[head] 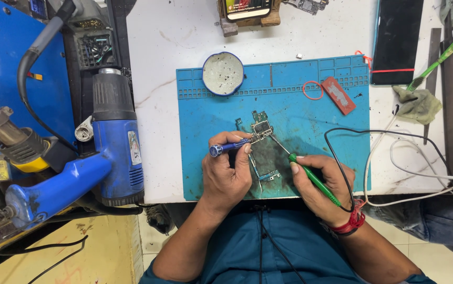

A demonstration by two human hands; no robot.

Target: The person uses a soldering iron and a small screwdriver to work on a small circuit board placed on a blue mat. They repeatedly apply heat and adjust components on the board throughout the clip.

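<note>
A small green circuit board (261, 125) lies on a blue work mat (310, 121). My left hand (226, 171) grips a blue-handled tool (226, 148) whose metal tip touches the board's left side. My right hand (321, 184) holds a green-handled soldering iron (313, 179), its thin tip reaching up to the board's lower right edge. A black cord (342, 158) loops from the iron over my right wrist. A small metal part (268, 176) lies on the mat between my hands.
A blue heat gun (108, 152) lies left of the mat. A round tin (223, 73), a red tag (338, 95) and an orange rubber band (312, 90) sit on the mat's far part. A black phone (397, 39), a rag (418, 103) and white cables (421, 173) are at right.
</note>
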